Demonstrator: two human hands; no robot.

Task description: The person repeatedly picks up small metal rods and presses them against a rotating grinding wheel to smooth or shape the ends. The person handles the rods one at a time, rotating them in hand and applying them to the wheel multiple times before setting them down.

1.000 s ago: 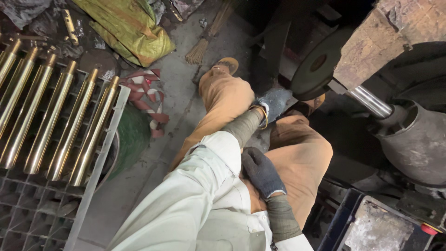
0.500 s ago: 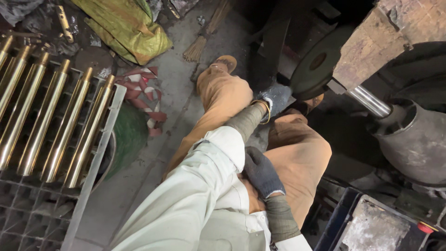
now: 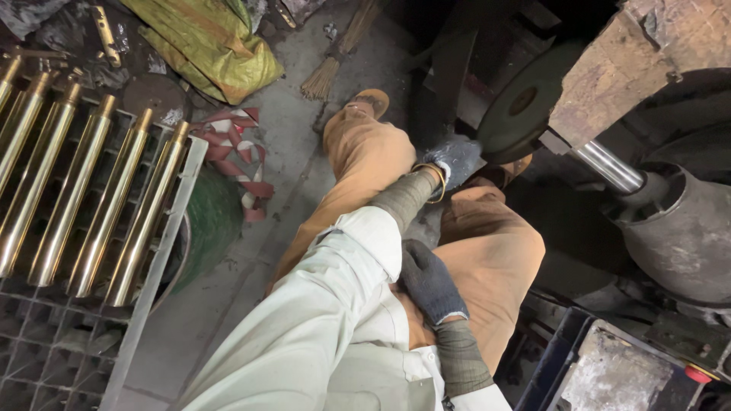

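A crumpled yellow sack (image 3: pixel 204 47) is lying on the floor beyond the rack's far edge, with bare concrete floor (image 3: pixel 293 164) running between rack and legs. The left hand (image 3: pixel 455 160), gloved, is curling against the dark grinding wheel (image 3: pixel 520 106); whether it is pinching anything is unclear. The right hand (image 3: pixel 428 280) is resting flat on the left sleeve (image 3: pixel 335 289).

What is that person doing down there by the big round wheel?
A person in orange trousers sits on the floor. The left hand, in a grey glove, reaches out to the edge of the dark round grinding wheel; whether it holds anything is hidden. The right hand, in a dark glove, rests on the lap. Shiny brass rods lie side by side on a metal grid rack nearby.
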